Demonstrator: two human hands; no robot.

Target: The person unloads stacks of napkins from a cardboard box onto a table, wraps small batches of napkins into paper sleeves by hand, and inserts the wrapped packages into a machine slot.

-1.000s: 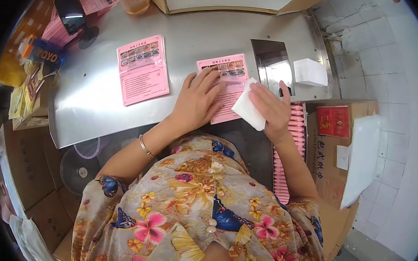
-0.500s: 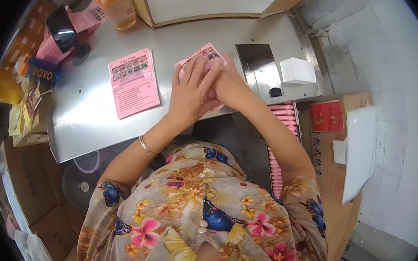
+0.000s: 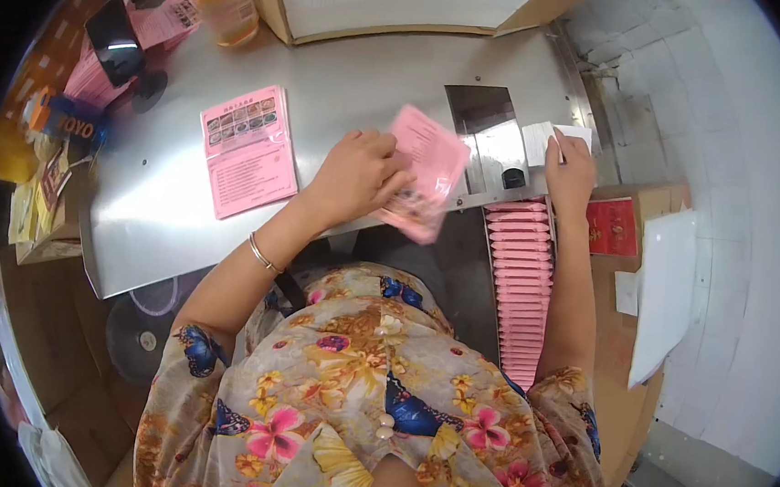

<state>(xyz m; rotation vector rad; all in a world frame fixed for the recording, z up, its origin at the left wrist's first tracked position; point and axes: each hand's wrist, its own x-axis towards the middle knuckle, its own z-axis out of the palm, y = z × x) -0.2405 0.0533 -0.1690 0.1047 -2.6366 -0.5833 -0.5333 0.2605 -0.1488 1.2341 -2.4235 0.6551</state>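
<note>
My left hand [image 3: 356,179] grips a glossy pink printed packet [image 3: 431,166] by its left side, tilted above the front of the metal table; the packet is smeared by motion. Over at the right end of the table, my right hand [image 3: 571,174] has its thumb and fingers closed at a stack of small white papers [image 3: 535,142]. How many sheets it pinches I cannot make out. To the left of my left hand lies a neat stack of pink printed packets [image 3: 249,152]. Below my right hand, an open box holds a row of pink packets [image 3: 519,286] on edge.
A dark panel [image 3: 474,113] lies on the metal table [image 3: 330,74] near the white papers. At the back stand an orange-drink bottle [image 3: 223,1] and a large open carton [image 3: 388,33]. A phone [image 3: 115,43] stands at the left. A red packet [image 3: 613,226] rests on cardboard at right.
Both hands were together over a pink packet on the table. My right hand has moved right to the white papers; my left hand has lifted and turned the packet.
</note>
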